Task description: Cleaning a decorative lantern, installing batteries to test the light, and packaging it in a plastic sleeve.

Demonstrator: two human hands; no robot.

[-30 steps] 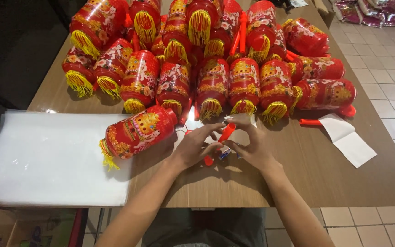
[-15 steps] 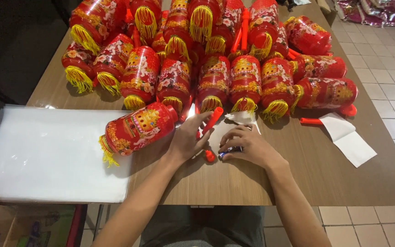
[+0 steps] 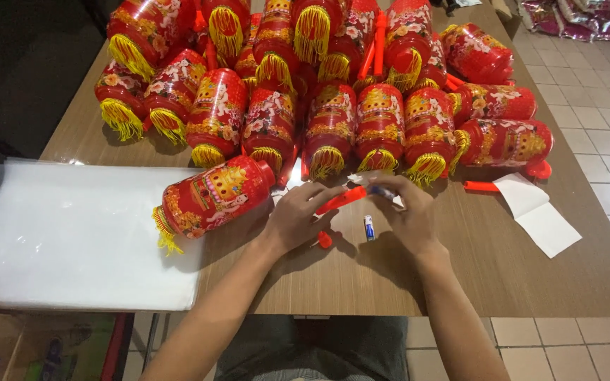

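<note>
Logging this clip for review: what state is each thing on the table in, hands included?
Left hand: shut on the orange stick.
Right hand: fingertips pinching the stick's far end.
Small battery: loose, lying on the table.
Nearest red lantern: on its side, partly on the clear plastic sheets.
Other lanterns: piled lying down.
White paper: flat, folded.
</note>
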